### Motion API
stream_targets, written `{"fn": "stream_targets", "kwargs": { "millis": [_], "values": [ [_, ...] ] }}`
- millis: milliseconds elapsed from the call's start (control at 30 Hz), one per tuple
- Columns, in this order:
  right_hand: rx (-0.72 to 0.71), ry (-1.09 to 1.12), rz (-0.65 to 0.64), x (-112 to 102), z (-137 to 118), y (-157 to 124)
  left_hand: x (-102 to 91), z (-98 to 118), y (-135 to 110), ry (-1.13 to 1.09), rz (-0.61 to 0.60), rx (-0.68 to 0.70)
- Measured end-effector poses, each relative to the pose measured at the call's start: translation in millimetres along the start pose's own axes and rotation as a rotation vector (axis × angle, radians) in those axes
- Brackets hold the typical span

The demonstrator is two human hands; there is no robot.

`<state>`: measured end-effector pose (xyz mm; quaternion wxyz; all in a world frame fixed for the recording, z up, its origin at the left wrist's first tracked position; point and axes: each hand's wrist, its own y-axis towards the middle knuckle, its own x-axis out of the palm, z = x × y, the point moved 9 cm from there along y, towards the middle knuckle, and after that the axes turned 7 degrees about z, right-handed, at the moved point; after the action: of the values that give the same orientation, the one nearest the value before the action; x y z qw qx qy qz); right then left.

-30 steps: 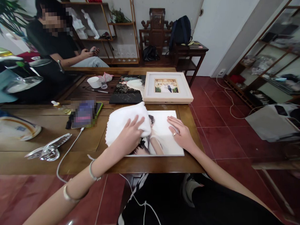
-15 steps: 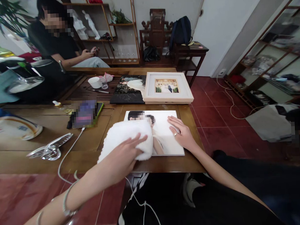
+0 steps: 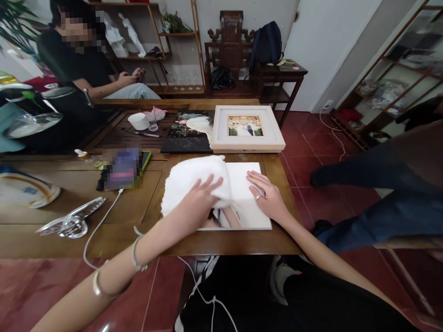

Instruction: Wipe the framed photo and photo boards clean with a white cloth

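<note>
A large white photo print (image 3: 246, 187) lies flat at the near right corner of the wooden table (image 3: 142, 208). My left hand (image 3: 197, 204) presses a white cloth (image 3: 192, 179) down on the print's left half, fingers spread over the cloth. My right hand (image 3: 267, 198) rests flat on the print's right side with fingers stretched out and a ring on one finger. Much of the picture is hidden under the cloth.
A cream-framed photo (image 3: 246, 128) and a dark photo panel (image 3: 188, 132) lie behind the print. A phone with cable (image 3: 124, 168), a plate (image 3: 20, 189) and a metal clip (image 3: 71, 221) sit left. One person (image 3: 88, 59) sits across the table; another person (image 3: 391, 188) crosses the floor at right.
My left hand slid the cloth from the print's near left edge back up toward its middle and far side. A person has walked into view on the right.
</note>
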<state>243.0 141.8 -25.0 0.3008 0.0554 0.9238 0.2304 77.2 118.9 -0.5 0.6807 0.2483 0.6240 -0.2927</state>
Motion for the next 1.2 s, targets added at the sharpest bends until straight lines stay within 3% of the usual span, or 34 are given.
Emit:
{"fn": "stream_targets", "kwargs": {
  "millis": [167, 267, 400, 700, 833, 967, 1200],
  "values": [
    [0.007, 0.018, -0.006, 0.1, 0.7, -0.3, 9.4, 65.4, -53.8, -0.123, -0.067, 0.168],
    [0.003, 0.022, -0.012, 0.3, 1.7, -0.1, 11.7, 77.9, -66.7, -0.18, -0.109, 0.249],
    [-0.002, 0.018, -0.027, 1.1, 1.7, 0.1, 4.7, 56.4, -47.6, -0.163, -0.034, 0.176],
    [-0.022, -0.002, -0.033, 1.5, 2.5, -0.8, 3.5, 7.0, 36.3, 0.008, 0.132, 0.07],
    [-0.026, 0.004, -0.029, 1.8, 3.4, -1.1, 3.7, 4.4, 51.5, 0.068, 0.135, 0.088],
    [-0.022, -0.015, -0.04, 2.6, 3.4, -0.5, 6.9, 37.7, 32.6, 0.125, 0.104, 0.195],
    [-0.074, 0.031, -0.072, 2.2, 2.0, -1.2, 3.5, 110.4, -35.9, 0.106, 0.2, 0.378]
  ]
}}
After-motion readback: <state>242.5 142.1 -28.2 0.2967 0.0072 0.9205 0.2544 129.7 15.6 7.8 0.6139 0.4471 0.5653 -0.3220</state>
